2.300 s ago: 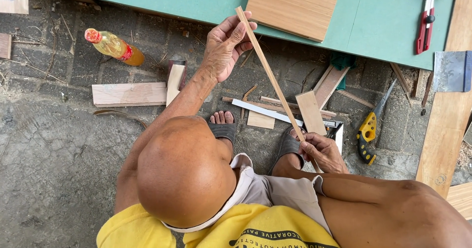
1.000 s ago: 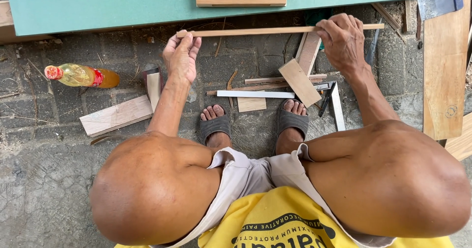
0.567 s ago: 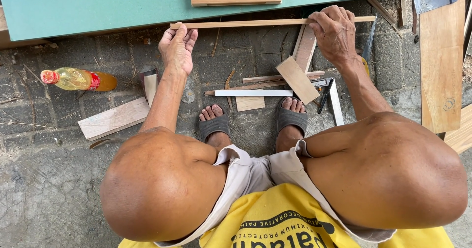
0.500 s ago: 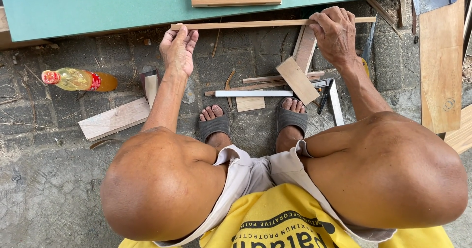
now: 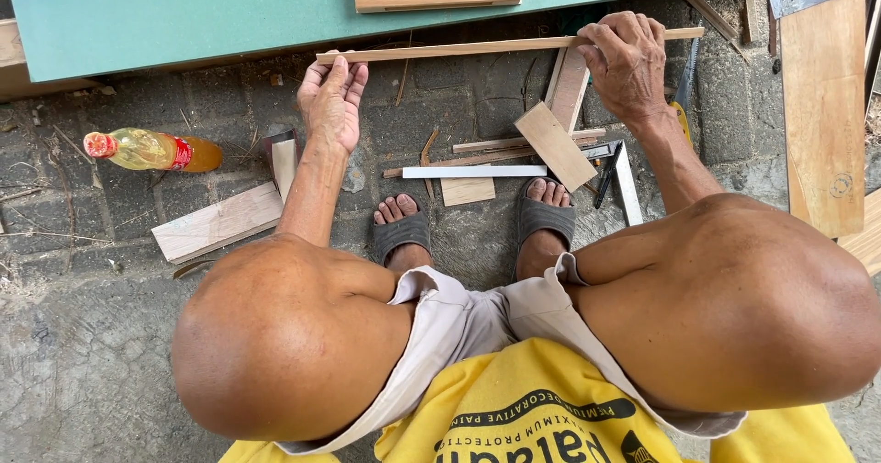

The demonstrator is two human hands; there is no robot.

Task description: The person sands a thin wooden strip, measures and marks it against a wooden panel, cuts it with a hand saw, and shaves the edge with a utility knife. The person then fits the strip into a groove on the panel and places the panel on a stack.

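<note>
Lighting is even, diffuse daylight; no single source is evident. Shadows are soft and short, lying under the green board (image 5: 184,13) along its near edge and beneath the knees. Mild sheen shows on both knees and on the plastic bottle (image 5: 151,149); no blown-out glare. Focus is sharp across the stone floor (image 5: 92,334), the wood strip (image 5: 459,50) and both hands. No motion blur. Slight wide-angle stretching appears toward the frame corners.
</note>
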